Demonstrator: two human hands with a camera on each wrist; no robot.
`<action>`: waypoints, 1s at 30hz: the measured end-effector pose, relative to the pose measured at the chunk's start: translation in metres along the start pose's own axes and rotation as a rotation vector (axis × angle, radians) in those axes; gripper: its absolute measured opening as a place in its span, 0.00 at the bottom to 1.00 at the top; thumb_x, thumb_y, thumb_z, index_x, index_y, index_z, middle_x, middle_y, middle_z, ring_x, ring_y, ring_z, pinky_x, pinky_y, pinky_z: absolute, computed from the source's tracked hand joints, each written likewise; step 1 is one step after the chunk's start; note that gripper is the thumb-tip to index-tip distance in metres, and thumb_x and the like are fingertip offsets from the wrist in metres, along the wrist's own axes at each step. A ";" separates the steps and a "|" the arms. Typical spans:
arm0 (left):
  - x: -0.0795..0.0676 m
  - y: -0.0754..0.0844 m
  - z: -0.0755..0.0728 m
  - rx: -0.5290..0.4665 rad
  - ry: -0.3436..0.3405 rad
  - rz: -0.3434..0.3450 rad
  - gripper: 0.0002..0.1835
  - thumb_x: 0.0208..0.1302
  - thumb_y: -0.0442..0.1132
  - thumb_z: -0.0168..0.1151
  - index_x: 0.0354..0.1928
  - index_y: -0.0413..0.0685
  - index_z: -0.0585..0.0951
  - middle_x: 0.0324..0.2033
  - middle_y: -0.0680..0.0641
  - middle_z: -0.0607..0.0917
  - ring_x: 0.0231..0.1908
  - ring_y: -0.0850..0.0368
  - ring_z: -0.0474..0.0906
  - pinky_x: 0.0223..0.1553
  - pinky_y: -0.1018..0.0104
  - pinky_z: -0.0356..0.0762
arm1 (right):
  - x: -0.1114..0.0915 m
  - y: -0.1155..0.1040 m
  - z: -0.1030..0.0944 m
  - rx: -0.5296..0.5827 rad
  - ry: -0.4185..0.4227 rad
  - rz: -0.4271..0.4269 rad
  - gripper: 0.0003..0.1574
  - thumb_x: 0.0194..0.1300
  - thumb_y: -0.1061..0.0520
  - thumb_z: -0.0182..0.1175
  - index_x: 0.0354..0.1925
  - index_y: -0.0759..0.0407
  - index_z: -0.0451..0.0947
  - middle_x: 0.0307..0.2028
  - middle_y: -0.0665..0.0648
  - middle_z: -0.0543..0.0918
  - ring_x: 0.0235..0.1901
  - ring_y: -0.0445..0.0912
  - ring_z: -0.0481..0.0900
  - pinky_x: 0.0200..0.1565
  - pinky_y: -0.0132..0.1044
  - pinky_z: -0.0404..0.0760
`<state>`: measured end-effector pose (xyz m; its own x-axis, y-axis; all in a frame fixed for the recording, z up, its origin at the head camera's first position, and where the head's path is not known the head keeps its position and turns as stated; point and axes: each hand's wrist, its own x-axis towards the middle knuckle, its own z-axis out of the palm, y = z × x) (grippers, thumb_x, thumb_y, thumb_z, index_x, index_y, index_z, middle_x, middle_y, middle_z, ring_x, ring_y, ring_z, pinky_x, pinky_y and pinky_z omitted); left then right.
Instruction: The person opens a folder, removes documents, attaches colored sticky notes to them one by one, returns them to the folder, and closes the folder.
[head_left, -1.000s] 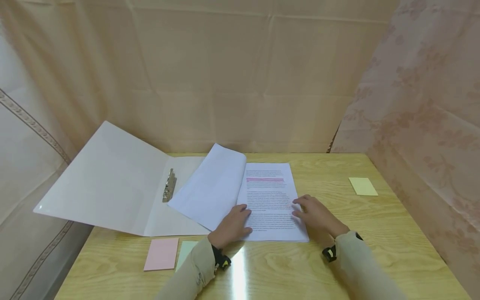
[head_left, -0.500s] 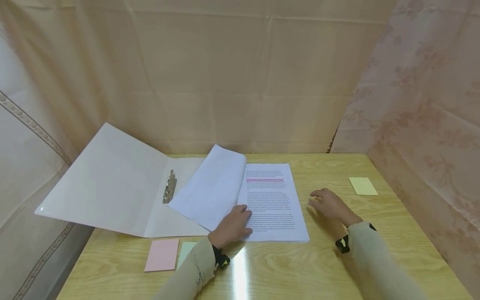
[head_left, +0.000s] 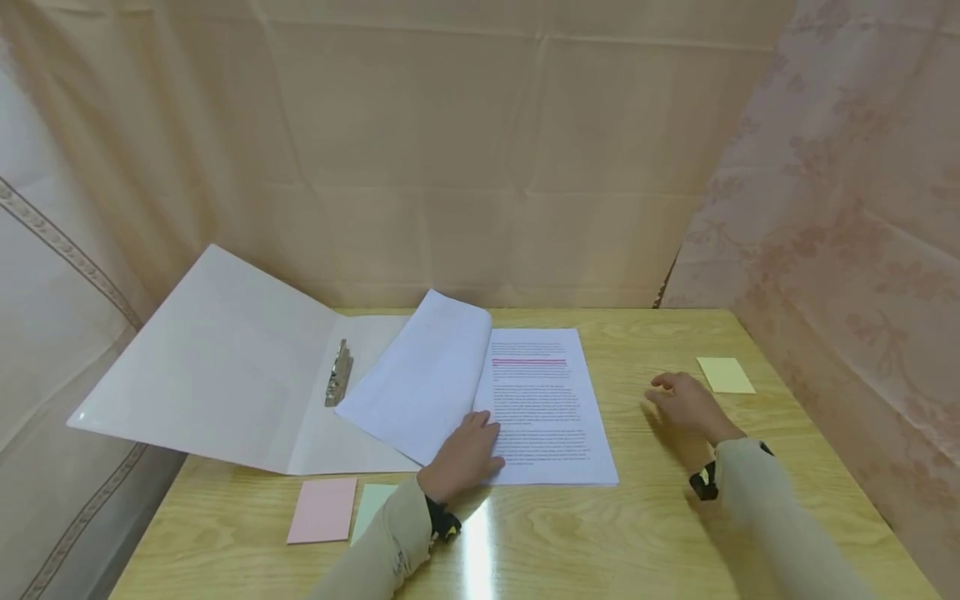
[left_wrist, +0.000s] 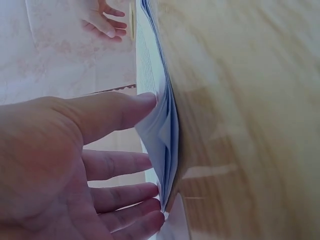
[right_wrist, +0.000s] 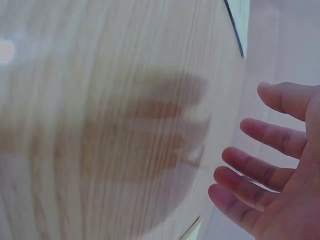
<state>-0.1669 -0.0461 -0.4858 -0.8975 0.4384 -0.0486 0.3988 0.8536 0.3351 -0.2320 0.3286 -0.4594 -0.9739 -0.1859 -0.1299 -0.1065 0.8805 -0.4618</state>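
A stack of printed pages (head_left: 540,400) lies at mid-table, two pink highlighted lines near its top. Its upper sheets are turned over to the left as a blank white flap (head_left: 423,375). My left hand (head_left: 465,454) rests on the fold at the lower left of the printed page, thumb and fingers extended. The left wrist view shows that thumb against the bulging sheet edges (left_wrist: 167,135). Over bare wood to the right of the pages hovers my right hand (head_left: 690,406), holding nothing, its fingers spread in the right wrist view. Nearest to it is a yellow sticky-note pad (head_left: 726,375).
An open white binder (head_left: 217,358) with a metal clip (head_left: 339,375) lies at left, partly under the turned sheets. A pink note pad (head_left: 322,510) and a green note pad (head_left: 369,508), partly behind the left sleeve, lie in front. Curtains surround the wooden table (head_left: 570,542).
My right hand has left the right edge of the pages and moved rightward across the table toward the yellow pad. The left hand has stayed on the fold.
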 end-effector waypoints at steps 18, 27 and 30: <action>0.001 -0.001 -0.001 -0.013 0.005 -0.012 0.29 0.60 0.44 0.65 0.61 0.37 0.75 0.63 0.40 0.75 0.65 0.46 0.67 0.68 0.55 0.64 | 0.002 0.055 -0.027 -0.083 0.069 0.228 0.44 0.74 0.40 0.41 0.61 0.82 0.63 0.56 0.87 0.67 0.51 0.80 0.64 0.49 0.68 0.67; 0.000 -0.001 -0.002 -0.018 -0.005 -0.016 0.29 0.60 0.44 0.65 0.62 0.37 0.75 0.64 0.41 0.74 0.66 0.46 0.66 0.68 0.54 0.64 | -0.002 0.078 -0.027 -0.106 -0.044 0.288 0.50 0.73 0.34 0.40 0.62 0.82 0.60 0.60 0.83 0.66 0.54 0.82 0.57 0.56 0.71 0.55; 0.000 -0.001 -0.002 -0.014 0.000 -0.014 0.29 0.61 0.44 0.65 0.62 0.37 0.75 0.64 0.40 0.74 0.66 0.46 0.66 0.68 0.54 0.64 | -0.002 0.078 -0.026 -0.083 -0.040 0.305 0.51 0.72 0.32 0.41 0.61 0.81 0.61 0.58 0.83 0.66 0.54 0.80 0.57 0.54 0.70 0.59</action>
<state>-0.1678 -0.0477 -0.4840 -0.9029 0.4266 -0.0538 0.3836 0.8557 0.3474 -0.2439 0.4093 -0.4721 -0.9549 0.0770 -0.2868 0.1720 0.9307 -0.3228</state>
